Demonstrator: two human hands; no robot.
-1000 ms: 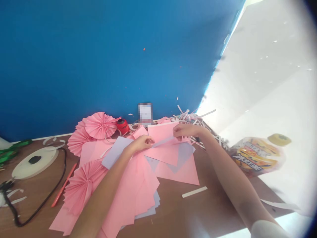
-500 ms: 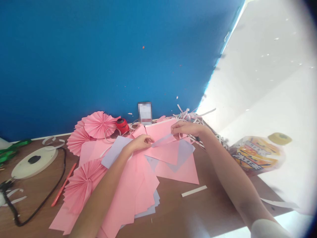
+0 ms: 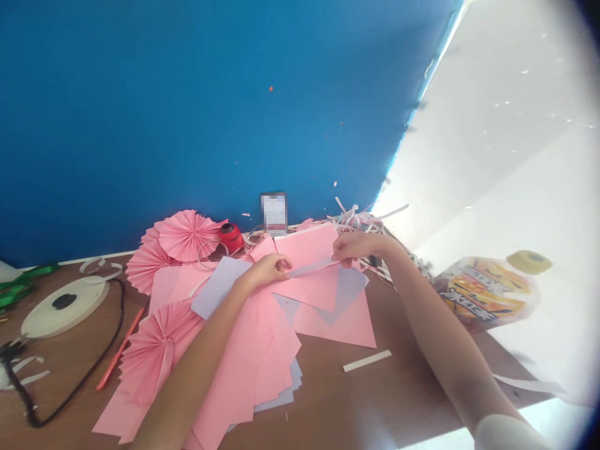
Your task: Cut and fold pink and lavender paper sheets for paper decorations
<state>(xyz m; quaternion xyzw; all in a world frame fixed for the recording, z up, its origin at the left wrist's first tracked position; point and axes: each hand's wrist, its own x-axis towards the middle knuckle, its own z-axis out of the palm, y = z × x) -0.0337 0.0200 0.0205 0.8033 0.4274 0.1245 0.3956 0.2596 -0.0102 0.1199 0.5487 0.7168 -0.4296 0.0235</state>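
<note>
Between my two hands stretches a narrow lilac paper strip point(image 3: 310, 269), held above a sheet of pink paper. My left hand point(image 3: 269, 270) pinches its left end, and my right hand point(image 3: 350, 246) grips the other end. Beneath and around them lie pink sheets point(image 3: 239, 362) and lilac sheets point(image 3: 219, 282), overlapping in a loose spread. Pleated pink paper fans point(image 3: 188, 235) rest on the left, with another pleated fan point(image 3: 162, 340) nearer to me beside my left forearm.
A phone point(image 3: 274, 214) leans on the blue wall behind a red roll-shaped object point(image 3: 231, 237). Paper shreds point(image 3: 359, 219) pile at the back right, near a plastic bottle point(image 3: 490, 292). On the left are a pale disc with a black cord point(image 3: 65, 306) and a red stick point(image 3: 120, 349).
My right hand has moved slightly right and down, and the lilac strip now looks narrower and flatter. My left hand is nearly where it was.
</note>
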